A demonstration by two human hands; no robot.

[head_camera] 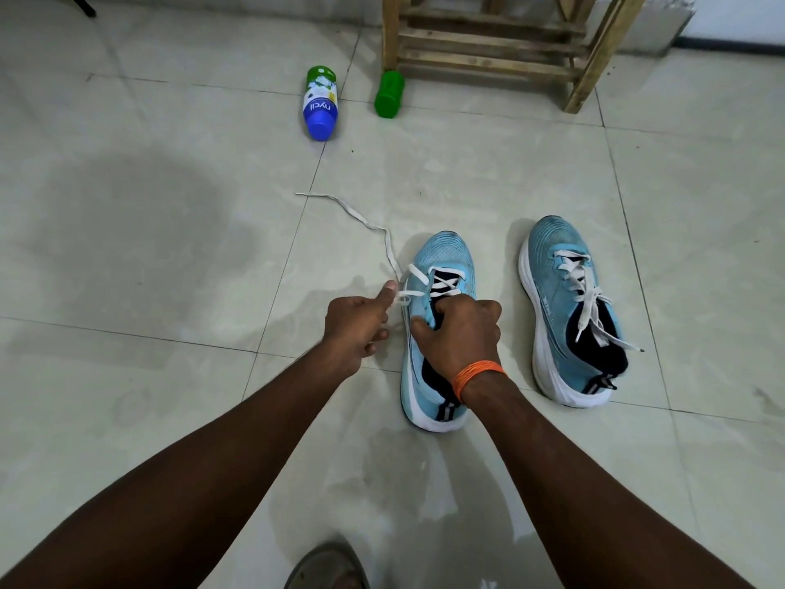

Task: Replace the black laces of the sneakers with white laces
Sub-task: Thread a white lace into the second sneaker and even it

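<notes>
Pinching white lace (387, 247) with left hand (354, 329), right hand (461, 333) gripping half-laced sneaker (446, 252)

Left arm: I see it run bare from the lower left of the frame up to centre.
Left hand (357, 329): centre frame, fingers curled, thumb pointing up, pinching the white lace (402, 296) at its tip.
Right arm: from the lower right up to centre, orange thread band (478, 376) round the wrist.
Right hand (461, 333): knuckles up, fingers curled into the sneaker (444, 255), thumb on its side.
</notes>
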